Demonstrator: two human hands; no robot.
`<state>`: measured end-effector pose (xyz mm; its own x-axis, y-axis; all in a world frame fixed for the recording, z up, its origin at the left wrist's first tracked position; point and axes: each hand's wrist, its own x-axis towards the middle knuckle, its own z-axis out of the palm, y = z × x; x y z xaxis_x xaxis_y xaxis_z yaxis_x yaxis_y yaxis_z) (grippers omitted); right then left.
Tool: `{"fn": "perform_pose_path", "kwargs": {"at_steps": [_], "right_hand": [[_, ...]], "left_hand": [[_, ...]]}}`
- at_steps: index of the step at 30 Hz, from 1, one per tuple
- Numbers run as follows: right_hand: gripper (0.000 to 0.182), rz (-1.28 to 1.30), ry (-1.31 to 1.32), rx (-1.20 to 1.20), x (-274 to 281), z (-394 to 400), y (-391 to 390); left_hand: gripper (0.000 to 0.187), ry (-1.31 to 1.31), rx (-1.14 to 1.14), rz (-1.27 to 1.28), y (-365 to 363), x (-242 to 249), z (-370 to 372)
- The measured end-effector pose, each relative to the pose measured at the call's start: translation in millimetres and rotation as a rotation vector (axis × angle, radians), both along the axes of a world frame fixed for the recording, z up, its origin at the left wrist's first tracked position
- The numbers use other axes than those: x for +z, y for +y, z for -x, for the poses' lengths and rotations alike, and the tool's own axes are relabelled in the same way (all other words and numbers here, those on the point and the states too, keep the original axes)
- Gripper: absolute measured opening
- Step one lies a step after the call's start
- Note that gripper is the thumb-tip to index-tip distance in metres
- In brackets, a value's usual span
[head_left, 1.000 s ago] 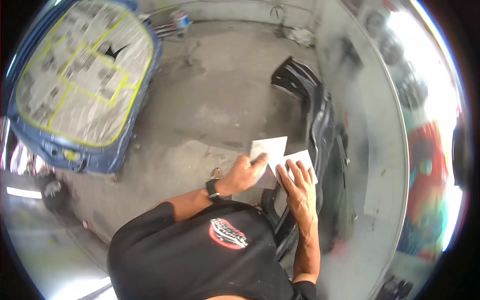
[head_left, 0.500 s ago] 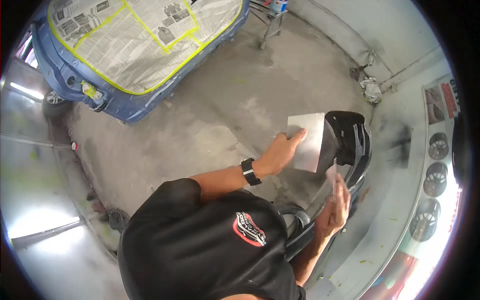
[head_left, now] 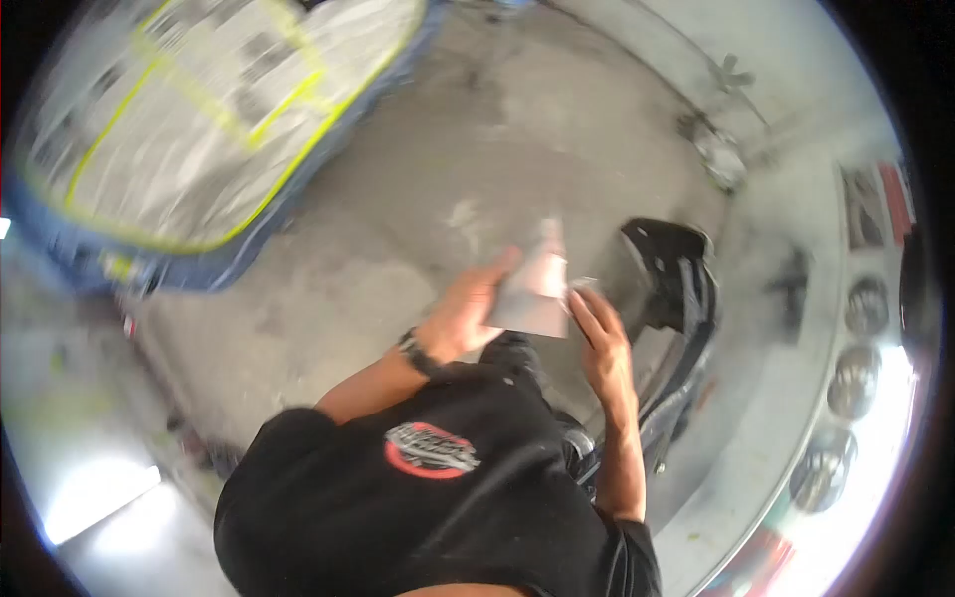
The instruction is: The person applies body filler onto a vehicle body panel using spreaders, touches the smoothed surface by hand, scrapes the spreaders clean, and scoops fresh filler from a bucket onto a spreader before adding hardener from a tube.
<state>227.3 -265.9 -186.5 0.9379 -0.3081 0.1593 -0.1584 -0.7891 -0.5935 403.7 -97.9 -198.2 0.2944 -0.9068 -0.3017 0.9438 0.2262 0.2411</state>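
Note:
A flat metal plate [head_left: 532, 310], smeared by motion, is gripped along its left edge by my left hand [head_left: 463, 313], which has a black watch at the wrist. Close by the plate's right edge is my right hand [head_left: 605, 343], fingers pinched together on a thin, pale putty spreader [head_left: 583, 285]. Most of that spreader is hidden behind the fingers and plate. Beyond my right hand, a black car bumper [head_left: 686, 279] runs along the right side, its near end partly hidden by my right arm.
At upper left stands a blue car body part [head_left: 239, 264] masked with newspaper [head_left: 179, 189] and yellow tape. A crumpled bundle [head_left: 724, 164] lies by the far wall. Wheel pictures [head_left: 854, 383] hang on the right wall. Grey concrete floor [head_left: 348, 289] stretches between.
Both hands have moved left, away from the bumper, and come close together. The plate has tilted, with the spreader now beside its right edge. The head view has shifted.

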Motion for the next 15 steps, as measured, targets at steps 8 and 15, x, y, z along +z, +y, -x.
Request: {"fn": "perform_pose_path", "kwargs": {"at_steps": [8, 15], "right_hand": [[0.052, -0.475, -0.304, 0.110, 77.9, -87.4, -171.7], [0.050, 0.338, -0.184, 0.110, 75.0, -177.4, -329.4]], "left_hand": [[0.039, -0.240, 0.010, -0.231, -161.7, 12.9, -88.7], [0.040, -0.957, 0.328, -0.570, -312.4, 43.5, -140.7]]}}
